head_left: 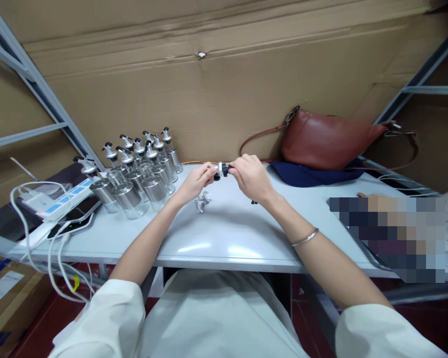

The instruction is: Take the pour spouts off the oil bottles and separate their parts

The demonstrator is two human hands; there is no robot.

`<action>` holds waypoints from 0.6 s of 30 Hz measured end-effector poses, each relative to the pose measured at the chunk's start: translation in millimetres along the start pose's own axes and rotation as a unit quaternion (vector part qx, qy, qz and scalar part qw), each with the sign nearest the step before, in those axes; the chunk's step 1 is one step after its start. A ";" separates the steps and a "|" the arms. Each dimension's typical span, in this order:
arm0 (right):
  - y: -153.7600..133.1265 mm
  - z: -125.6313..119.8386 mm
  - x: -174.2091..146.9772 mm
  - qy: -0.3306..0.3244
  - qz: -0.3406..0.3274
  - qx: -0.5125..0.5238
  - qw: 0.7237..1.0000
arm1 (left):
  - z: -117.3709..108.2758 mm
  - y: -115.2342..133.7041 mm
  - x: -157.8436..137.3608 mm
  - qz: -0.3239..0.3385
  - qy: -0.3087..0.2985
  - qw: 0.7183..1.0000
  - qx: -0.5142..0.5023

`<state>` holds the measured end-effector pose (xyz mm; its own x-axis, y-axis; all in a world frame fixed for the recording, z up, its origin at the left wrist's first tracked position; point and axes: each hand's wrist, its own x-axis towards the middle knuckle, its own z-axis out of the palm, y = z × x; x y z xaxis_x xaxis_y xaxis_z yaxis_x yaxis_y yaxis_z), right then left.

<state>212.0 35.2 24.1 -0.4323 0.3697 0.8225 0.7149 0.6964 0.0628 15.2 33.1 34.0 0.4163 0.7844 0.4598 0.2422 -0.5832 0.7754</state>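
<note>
We have both hands up over the white table [224, 243], close together, with a silver-and-black pourer top [220, 169] between them. Left hand [198, 183]: fingers curled in, thumb and fingertips pinched on the pourer top's silver end. Right hand [253, 176]: fingers bent, thumb and fingertips closed on the black end. Exact finger contact is partly hidden; we can't tell more. A silver bangle [305, 237] sits on our right wrist.

Just below the left hand, nearer us, we get a small group of silver parts [202, 201] lying on the table; shape too small to pin down. Just below the right hand, small black parts [254, 202], partly behind the wrist.

Left of the left hand: a cluster of glass bottles [132, 199] with metal sleeves, upright, topped with silver-and-black pourers [126, 155]. Further left, past the bottles: a white-and-blue power strip [67, 200], a phone [72, 227] and looping white cables [26, 238].

Beyond the right hand, to its right: a brown leather bag [328, 141] resting on dark blue fabric [309, 175]; its strap reaches back toward that hand. Well right of the right hand, a pixelated patch [392, 238]; contents can't be told. Cardboard [224, 99] stands as a wall beyond both hands.
</note>
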 end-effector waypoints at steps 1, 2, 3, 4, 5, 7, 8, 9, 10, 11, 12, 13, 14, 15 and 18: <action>3.1 -0.8 -1.4 0.008 0.033 0.028 0.999 | -3.8 -2.5 0.2 0.004 0.025 1.000 0.014; 6.8 -1.8 -2.8 0.023 0.073 0.056 0.996 | -8.2 -5.2 0.7 0.010 0.059 0.998 0.022; 10.9 -2.8 -4.1 0.044 0.114 0.080 0.989 | -12.8 -7.9 1.3 0.017 0.096 0.995 0.026; 15.0 -3.4 -5.2 0.067 0.153 0.098 0.981 | -17.0 -10.8 2.0 0.020 0.131 0.991 0.028; 19.0 -3.5 -6.1 0.086 0.183 0.111 0.973 | -20.1 -13.8 2.6 0.019 0.158 0.987 0.033; 25.1 -0.8 -7.9 0.095 0.207 0.120 0.966 | -22.2 -20.2 3.6 -0.003 0.174 0.983 0.058; 27.0 1.9 -9.0 0.080 0.204 0.119 0.968 | -20.9 -23.6 3.7 -0.022 0.169 0.982 0.077; 28.2 5.4 -10.5 0.055 0.196 0.115 0.972 | -18.3 -27.1 3.7 -0.044 0.158 0.982 0.097; 28.7 9.4 -12.5 0.022 0.188 0.110 0.976 | -14.7 -30.5 3.3 -0.064 0.144 0.981 0.113; 28.6 13.5 -14.8 -0.014 0.181 0.103 0.978 | -10.6 -33.8 2.8 -0.085 0.130 0.980 0.122; 27.9 17.6 -17.3 -0.049 0.175 0.097 0.978 | -6.4 -37.0 2.0 -0.104 0.115 0.981 0.119; 26.9 21.4 -19.8 -0.083 0.171 0.091 0.977 | -2.4 -40.0 1.1 -0.122 0.098 0.982 0.105; 25.4 24.7 -22.0 -0.115 0.169 0.087 0.975 | 1.2 -42.7 0.2 -0.140 0.080 0.983 0.084; 23.6 27.5 -23.6 -0.147 0.170 0.084 0.971 | 4.3 -45.2 -0.7 -0.160 0.060 0.984 0.057; 16.8 34.5 -23.3 -0.234 0.193 0.072 0.950 | 10.3 -51.8 -2.5 -0.215 0.012 0.977 -0.002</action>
<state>215.1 59.5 -13.5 -0.3741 0.8243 0.4249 0.8015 0.5178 -0.2990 10.7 59.2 -11.8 0.2565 0.9611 0.1022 0.3858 -0.1988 0.9009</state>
